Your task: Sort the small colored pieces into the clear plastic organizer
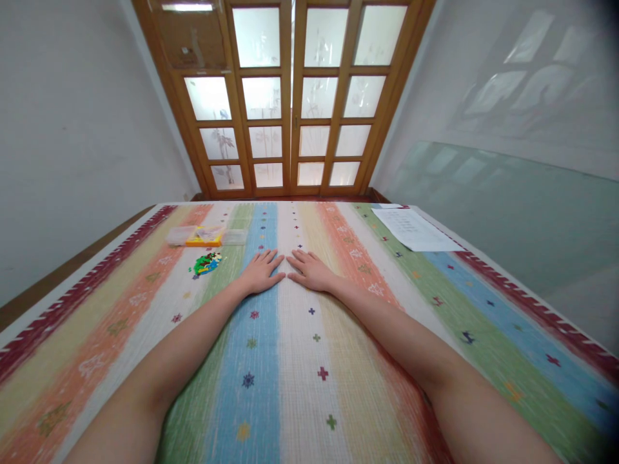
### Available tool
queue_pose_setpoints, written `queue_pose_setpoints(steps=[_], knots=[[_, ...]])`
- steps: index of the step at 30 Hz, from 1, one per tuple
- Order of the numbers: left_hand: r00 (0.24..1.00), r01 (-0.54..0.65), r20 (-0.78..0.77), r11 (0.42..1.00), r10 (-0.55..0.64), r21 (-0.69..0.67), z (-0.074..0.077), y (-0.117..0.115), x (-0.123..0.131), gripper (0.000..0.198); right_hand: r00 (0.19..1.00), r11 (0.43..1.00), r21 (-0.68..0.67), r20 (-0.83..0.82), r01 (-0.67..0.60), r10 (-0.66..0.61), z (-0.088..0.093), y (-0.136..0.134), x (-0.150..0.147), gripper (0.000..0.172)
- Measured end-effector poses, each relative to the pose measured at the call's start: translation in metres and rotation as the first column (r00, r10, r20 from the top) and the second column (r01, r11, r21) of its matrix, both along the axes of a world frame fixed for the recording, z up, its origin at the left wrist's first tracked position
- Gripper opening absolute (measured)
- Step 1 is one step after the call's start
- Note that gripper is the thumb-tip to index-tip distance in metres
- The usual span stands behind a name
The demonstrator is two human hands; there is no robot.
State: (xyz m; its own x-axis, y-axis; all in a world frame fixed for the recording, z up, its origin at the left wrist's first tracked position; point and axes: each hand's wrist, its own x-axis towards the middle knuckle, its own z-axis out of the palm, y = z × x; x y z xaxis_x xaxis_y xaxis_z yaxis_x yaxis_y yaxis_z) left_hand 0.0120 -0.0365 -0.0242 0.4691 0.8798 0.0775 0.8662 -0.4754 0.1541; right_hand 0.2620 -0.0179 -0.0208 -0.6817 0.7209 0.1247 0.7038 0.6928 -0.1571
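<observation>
My left hand (262,272) lies flat on the striped tablecloth (300,348), fingers spread over a blue stripe. Beside it my right hand (311,270) also rests palm down with its fingers apart; a small gap separates the two hands. Neither one holds anything. To the left of my left hand sits a small pile of colourful bits (207,263), mostly green with some blue, yellow, red and white, too small to make out singly. Behind the pile stands a clear plastic box (235,237) with a yellow-orange box (204,238) at its middle.
White printed sheets of paper (413,229) lie near the table's right edge. Beyond the far edge are wooden doors (293,96) with glass panes. A grey wall (72,116) rises on the left, and a glass panel (507,200) leans along the right wall.
</observation>
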Motion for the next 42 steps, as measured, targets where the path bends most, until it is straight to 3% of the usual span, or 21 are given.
queue_pose_setpoints(steps=[14,42], knots=[[0.999,0.047,-0.020,0.998,-0.048,-0.038,0.0020,0.0015,-0.0043,0.076,1.000,1.000,0.031,-0.015,0.001,-0.001,0.0000,0.0009,0.0000,0.069],[0.999,0.030,0.017,0.999,-0.030,-0.015,0.0064,-0.0043,-0.0041,0.071,1.000,1.000,0.002,-0.025,0.015,-0.015,0.0035,-0.0011,0.0000,0.067]])
